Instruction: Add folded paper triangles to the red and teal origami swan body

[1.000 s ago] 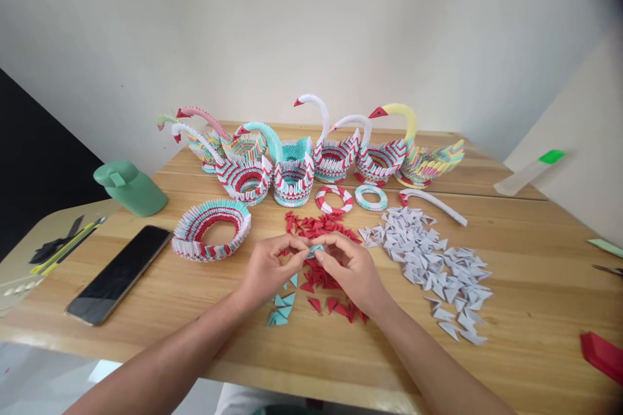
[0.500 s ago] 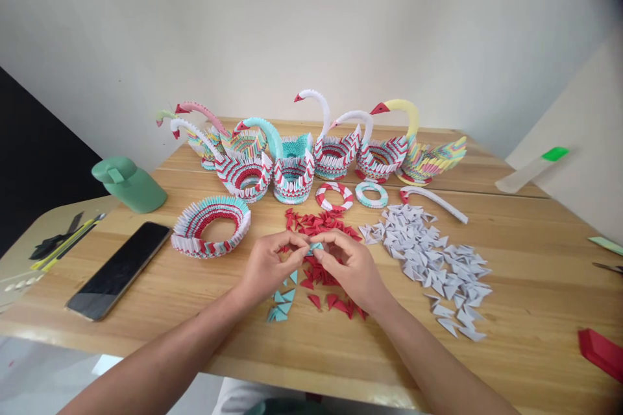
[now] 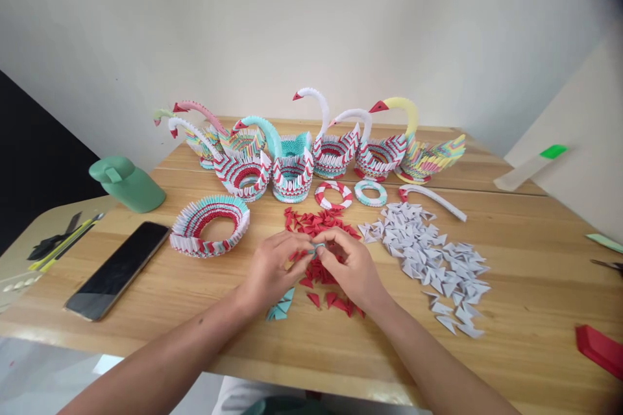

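Teal paper, folded small, makes the piece (image 3: 319,247) between the two hands, above the red pieces (image 3: 311,224) at the middle of the table (image 3: 525,285). The right hand (image 3: 354,267) has thumb and forefinger pinched shut on it, seemingly because something so slight needs fingertips rather than a palm. The left hand (image 3: 268,270) has its thumb and forefinger nearly together at the piece's left edge; whether they grip it or only steady it, I cannot tell.

More teal pieces (image 3: 279,308) lie below the left hand, and white pieces (image 3: 428,249) spread to the right of the red; the colours are probably sorted for easy picking, all near the hands. Beyond the red sit a red-and-white ring (image 3: 333,204) and a teal-and-white ring (image 3: 361,197), with a white neck (image 3: 438,199) lying beside them. A round basket (image 3: 181,244) rests left of the hands. The swans (image 3: 293,172) stand upright along the back, likely to free the working space. The phone (image 3: 117,272) and green bottle (image 3: 139,188) are off to the left, perhaps kept out of the elbows' way.
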The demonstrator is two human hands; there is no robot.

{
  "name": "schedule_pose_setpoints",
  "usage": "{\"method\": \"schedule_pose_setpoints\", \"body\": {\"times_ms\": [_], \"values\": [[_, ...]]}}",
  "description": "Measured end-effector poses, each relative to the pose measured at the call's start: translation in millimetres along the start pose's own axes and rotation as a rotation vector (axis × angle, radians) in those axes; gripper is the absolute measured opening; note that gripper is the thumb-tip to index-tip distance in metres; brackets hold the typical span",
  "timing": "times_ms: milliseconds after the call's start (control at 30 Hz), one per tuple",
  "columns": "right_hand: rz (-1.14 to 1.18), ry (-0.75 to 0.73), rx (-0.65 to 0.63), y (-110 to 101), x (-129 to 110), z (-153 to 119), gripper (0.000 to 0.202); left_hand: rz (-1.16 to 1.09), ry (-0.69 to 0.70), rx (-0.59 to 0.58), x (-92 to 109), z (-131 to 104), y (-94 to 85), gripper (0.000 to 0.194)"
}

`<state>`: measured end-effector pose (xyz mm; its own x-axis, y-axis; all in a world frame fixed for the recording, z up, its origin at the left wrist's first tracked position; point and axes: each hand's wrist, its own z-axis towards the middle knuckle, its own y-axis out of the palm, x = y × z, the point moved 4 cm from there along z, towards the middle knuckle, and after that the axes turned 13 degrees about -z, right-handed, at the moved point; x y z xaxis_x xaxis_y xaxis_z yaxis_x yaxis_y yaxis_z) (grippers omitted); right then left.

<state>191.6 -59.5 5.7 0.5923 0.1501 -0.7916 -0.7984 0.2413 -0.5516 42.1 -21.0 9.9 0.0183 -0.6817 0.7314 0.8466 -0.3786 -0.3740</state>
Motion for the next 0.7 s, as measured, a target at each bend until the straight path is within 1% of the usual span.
{"method": "schedule_pose_setpoints", "body": {"times_ms": [200,367,433,567,700], "values": [[-0.093,-0.014,0.052,4.4,1.8,-3.8,0.015,0.113,0.030,-0.013,0.3,-1.0,2.0,0.018],[-0.174,-0.088,0.063,6.7,-0.4,-7.0,0.016,0.191,0.031,-0.035,4.0,0.4,1.7,0.024],[-0.198,-0.112,0.060,7.1,-1.9,-7.6,0.017,0.184,0.025,-0.059,5.6,0.8,2.6,0.028],[-0.213,-0.113,0.066,6.1,-3.5,-7.5,0.019,0.122,0.004,-0.102,6.6,-0.2,5.9,0.038],[-0.232,-0.157,0.066,6.0,-5.5,-7.1,0.016,0.122,-0.037,-0.079,2.7,-1.7,6.3,0.039]]}}
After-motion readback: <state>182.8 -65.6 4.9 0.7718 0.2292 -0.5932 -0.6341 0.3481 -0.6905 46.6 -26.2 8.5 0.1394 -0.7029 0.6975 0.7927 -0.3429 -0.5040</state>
